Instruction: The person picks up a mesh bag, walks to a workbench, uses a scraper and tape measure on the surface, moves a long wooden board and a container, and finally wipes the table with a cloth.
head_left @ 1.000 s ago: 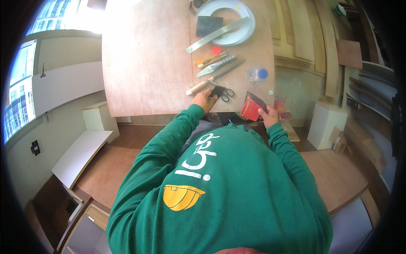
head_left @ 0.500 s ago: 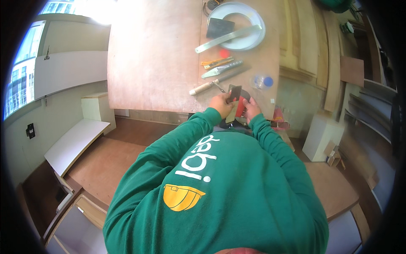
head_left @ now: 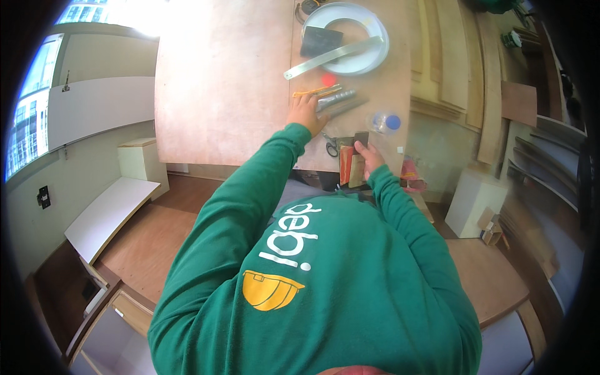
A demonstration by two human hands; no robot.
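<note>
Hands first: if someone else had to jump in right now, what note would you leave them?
Left hand: reaching out flat on the wooden board, fingers at the grey tools; no clear grip.
Right hand: holding red and tan sheets at the board's near edge.
Scissors lie between the hands, untouched.
Metal ruler rests across the white ring.
Small bottle stands near the right hand.

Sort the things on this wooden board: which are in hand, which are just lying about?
In hand:
left hand reaching to the grey tool
right hand holding the small red and brown pieces

Lying about:
scissors
metal ruler
white ring
dark pad
blue-capped bottle
orange tool
</note>
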